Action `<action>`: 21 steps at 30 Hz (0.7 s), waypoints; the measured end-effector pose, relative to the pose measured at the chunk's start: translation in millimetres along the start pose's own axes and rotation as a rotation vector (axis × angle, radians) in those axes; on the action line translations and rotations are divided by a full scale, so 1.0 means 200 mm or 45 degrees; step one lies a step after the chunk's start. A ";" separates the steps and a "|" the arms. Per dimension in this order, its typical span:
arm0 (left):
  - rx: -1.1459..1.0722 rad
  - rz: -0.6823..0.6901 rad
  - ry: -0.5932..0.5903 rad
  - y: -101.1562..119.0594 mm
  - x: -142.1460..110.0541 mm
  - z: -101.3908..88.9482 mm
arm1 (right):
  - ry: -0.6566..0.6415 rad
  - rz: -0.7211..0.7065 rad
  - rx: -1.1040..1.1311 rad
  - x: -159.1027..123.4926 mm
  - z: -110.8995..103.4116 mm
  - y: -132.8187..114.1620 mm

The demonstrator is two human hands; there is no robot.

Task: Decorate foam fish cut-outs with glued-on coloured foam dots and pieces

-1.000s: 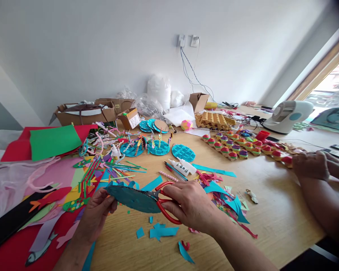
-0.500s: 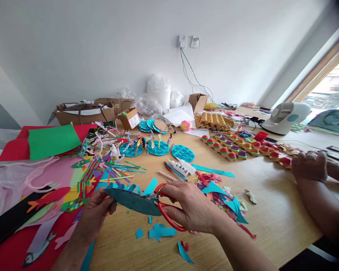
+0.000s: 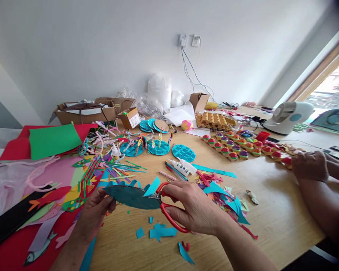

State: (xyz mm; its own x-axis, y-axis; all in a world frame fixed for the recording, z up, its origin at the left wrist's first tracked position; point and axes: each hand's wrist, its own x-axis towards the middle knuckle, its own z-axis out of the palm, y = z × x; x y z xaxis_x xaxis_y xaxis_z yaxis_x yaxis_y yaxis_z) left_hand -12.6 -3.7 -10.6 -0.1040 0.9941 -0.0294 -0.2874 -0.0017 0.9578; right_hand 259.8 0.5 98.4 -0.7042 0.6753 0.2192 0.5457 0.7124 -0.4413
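Note:
Pinched in my left hand (image 3: pixel 97 209) is the left edge of a blue paper-covered disc (image 3: pixel 132 198), held tilted above the table. Curled blue paper strips stand along its far rim. My right hand (image 3: pixel 189 207) grips red-handled scissors (image 3: pixel 169 210), fingers through the loops. The blades are at the disc's right edge, by a blue paper flap (image 3: pixel 152 186) that sticks up; the blade tips are partly hidden. Blue paper scraps (image 3: pixel 163 231) lie on the table below the disc.
White glue bottles (image 3: pixel 180 166) and pens lie beyond my hands, near woven blue discs (image 3: pixel 183 153). Coloured paper and felt cutouts cover the left side. Painted egg-carton strips (image 3: pixel 231 146) stand at right, beside another person's hands (image 3: pixel 310 165). A white fan (image 3: pixel 288 116) is behind.
The disc has tilted slightly so its underside shows more. My right hand and the scissors have shifted a little along its edge. The view has moved slightly.

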 end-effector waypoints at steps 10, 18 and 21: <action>-0.032 0.108 0.122 0.03 0.03 -0.03 | 0.311 0.105 0.147 -0.07 -0.03 0.04; 0.357 0.489 0.099 0.10 -0.01 -0.01 | 0.303 0.452 0.104 -0.15 0.04 0.12; 0.624 0.706 0.067 0.11 -0.02 0.02 | 0.267 0.501 0.089 -0.17 0.07 0.14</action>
State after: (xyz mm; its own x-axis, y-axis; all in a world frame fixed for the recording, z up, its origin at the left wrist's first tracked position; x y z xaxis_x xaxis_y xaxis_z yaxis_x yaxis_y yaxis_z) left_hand -14.4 -8.1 12.8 -0.1593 0.8548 0.4940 0.2772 -0.4415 0.8534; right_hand 292.5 -6.5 66.4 -0.3377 0.9216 0.1913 0.7164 0.3835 -0.5828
